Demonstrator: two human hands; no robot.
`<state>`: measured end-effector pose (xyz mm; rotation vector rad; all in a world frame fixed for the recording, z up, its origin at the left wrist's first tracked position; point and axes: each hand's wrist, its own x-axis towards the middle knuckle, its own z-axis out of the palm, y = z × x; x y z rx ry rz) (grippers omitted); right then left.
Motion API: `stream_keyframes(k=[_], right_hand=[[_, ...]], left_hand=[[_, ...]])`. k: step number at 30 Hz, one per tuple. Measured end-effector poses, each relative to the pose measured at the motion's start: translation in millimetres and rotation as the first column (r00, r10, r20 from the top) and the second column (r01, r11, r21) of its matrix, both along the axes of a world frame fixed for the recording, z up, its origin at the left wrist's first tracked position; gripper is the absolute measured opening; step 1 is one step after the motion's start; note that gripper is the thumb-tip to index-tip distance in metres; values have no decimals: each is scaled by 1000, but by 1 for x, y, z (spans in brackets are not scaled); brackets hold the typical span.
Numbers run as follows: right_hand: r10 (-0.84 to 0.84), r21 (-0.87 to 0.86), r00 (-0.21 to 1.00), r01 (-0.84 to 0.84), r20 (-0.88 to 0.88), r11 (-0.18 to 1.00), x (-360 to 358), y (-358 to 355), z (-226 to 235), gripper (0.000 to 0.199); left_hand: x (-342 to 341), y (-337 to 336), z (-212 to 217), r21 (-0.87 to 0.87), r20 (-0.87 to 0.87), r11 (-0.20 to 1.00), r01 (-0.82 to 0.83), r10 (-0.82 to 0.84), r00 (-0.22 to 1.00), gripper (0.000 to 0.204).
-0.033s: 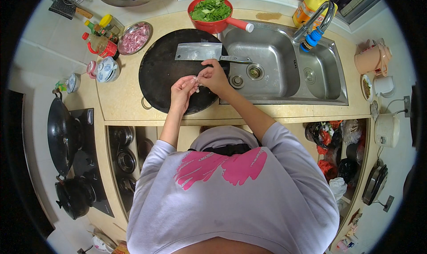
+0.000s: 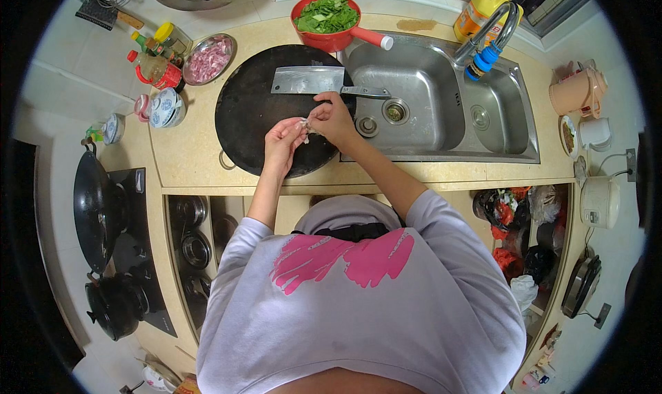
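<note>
Over the near part of the round black cutting board [image 2: 245,104], both my hands meet fingertip to fingertip. My left hand [image 2: 279,142] pinches a small whitish piece [image 2: 306,139], which looks like a garlic clove with loose skin; the fingers hide most of it. My right hand [image 2: 331,121] pinches the same piece from the other side, its forefinger bent. Just beyond the hands a cleaver [image 2: 307,80] lies flat on the board. Its handle points right, past the board's edge and over the sink's rim.
To the right is a double steel sink [image 2: 427,145] with a faucet [image 2: 507,21]. A red strainer pot of chopped greens [image 2: 327,14] stands behind the board. A plate of sliced raw meat [image 2: 208,59], bottles [image 2: 162,71] and lidded jars [image 2: 165,110] stand left; a wok [image 2: 96,211] sits beyond.
</note>
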<state>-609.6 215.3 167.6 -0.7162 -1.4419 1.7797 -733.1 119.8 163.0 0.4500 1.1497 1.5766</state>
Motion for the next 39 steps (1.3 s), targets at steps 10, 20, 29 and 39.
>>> stream_keyframes(k=[10,20,29,39], right_hand=[[-38,-121,998,43,44,992,12,3,-7,41],[17,69,989,-27,145,997,17,-2,-19,41],[85,247,976,-134,200,960,14,-11,8,42],[55,388,963,-157,263,908,14,-15,38,42]], left_hand=[[-14,-8,-34,-108,-755,982,-157,22,656,13],[11,-14,-18,34,-999,990,-136,37,13,17],[11,-11,3,59,-758,998,-25,61,649,9],[6,-15,14,30,-337,999,34,-22,941,7]])
